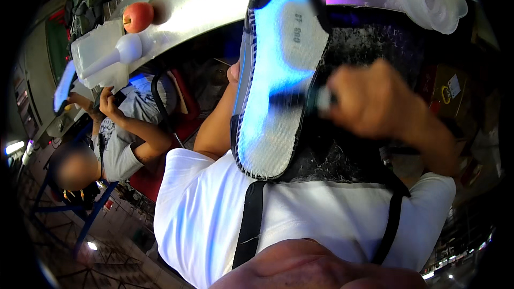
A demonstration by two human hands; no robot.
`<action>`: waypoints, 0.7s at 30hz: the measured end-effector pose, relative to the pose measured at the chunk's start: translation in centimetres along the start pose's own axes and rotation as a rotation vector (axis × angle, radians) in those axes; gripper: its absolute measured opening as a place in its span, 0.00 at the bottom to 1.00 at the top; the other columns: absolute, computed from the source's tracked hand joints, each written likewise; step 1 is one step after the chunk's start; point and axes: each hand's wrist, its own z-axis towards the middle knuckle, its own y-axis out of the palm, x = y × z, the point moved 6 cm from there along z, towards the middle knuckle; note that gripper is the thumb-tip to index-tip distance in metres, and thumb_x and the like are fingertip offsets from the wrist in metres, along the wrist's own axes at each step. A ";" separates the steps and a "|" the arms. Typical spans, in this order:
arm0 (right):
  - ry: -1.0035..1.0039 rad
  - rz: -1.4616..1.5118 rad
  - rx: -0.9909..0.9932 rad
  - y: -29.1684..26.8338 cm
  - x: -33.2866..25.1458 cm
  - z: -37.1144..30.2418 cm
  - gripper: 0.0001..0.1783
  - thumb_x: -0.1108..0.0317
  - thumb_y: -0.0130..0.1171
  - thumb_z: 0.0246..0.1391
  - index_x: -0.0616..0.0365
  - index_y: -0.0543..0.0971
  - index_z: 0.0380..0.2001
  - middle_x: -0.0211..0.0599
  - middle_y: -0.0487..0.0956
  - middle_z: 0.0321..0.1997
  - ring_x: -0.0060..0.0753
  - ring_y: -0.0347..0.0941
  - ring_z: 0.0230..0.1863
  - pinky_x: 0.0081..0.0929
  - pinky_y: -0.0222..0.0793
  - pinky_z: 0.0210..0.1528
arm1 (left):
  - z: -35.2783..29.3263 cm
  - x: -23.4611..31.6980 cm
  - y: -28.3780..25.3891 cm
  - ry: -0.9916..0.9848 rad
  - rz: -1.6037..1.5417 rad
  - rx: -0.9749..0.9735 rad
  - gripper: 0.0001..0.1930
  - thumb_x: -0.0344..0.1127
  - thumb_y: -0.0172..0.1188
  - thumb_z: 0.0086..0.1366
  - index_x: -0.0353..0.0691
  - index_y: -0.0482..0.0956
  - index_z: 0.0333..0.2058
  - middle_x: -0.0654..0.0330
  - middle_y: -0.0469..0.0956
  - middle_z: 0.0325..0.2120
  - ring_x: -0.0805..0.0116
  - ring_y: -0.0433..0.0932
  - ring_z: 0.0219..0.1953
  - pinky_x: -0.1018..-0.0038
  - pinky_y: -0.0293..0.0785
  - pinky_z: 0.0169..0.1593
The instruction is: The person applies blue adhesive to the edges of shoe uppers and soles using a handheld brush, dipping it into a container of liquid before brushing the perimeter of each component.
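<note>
A shoe upper (278, 144) is held sole-side up in front of my chest, its toe toward the metal table. Its stitched pale bottom has no outsole on it. Bright blue light glows over the left side and middle of that bottom. Mostly hidden behind the shoe's left edge, my left hand (234, 72) supports it; only a bit of finger shows. My right hand (372, 101), blurred by motion, is closed round the handle of a brush (292, 99). The dark bristles lie against the middle of the shoe bottom.
A metal table (198, 0) curves across the far side. On it are a red apple (138, 17), a translucent tub (99, 43) with a white bottle (115, 56), and a clear plastic container (433, 0). At left a seated co-worker (123, 139) handles another blue-lit shoe part (64, 86).
</note>
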 end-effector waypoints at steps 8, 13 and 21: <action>0.042 -0.133 0.007 -0.6 0.3 0.6 0.15 0.61 0.61 0.63 0.57 0.69 0.29 0.36 0.70 0.15 0.34 0.71 0.13 0.31 0.62 0.11 | -0.5 -0.5 0.2 0.018 -0.007 -0.015 0.49 0.68 0.59 0.63 0.40 0.56 0.73 0.46 0.65 0.67 0.52 0.73 0.63 0.56 0.74 0.63; 0.135 -0.203 0.077 -1.4 3.6 1.4 0.13 0.65 0.66 0.54 0.50 0.70 0.24 0.25 0.70 0.16 0.22 0.68 0.13 0.27 0.65 0.12 | -0.5 -0.7 0.2 0.030 -0.003 -0.030 0.50 0.68 0.59 0.63 0.40 0.56 0.73 0.46 0.65 0.67 0.53 0.72 0.64 0.56 0.74 0.63; -0.098 -0.265 -0.007 -1.4 -1.1 1.1 0.12 0.65 0.62 0.60 0.55 0.69 0.32 0.36 0.67 0.14 0.30 0.69 0.13 0.30 0.61 0.11 | -0.5 -0.9 0.5 0.049 0.005 -0.058 0.50 0.69 0.58 0.63 0.41 0.56 0.73 0.46 0.65 0.68 0.53 0.72 0.64 0.56 0.73 0.63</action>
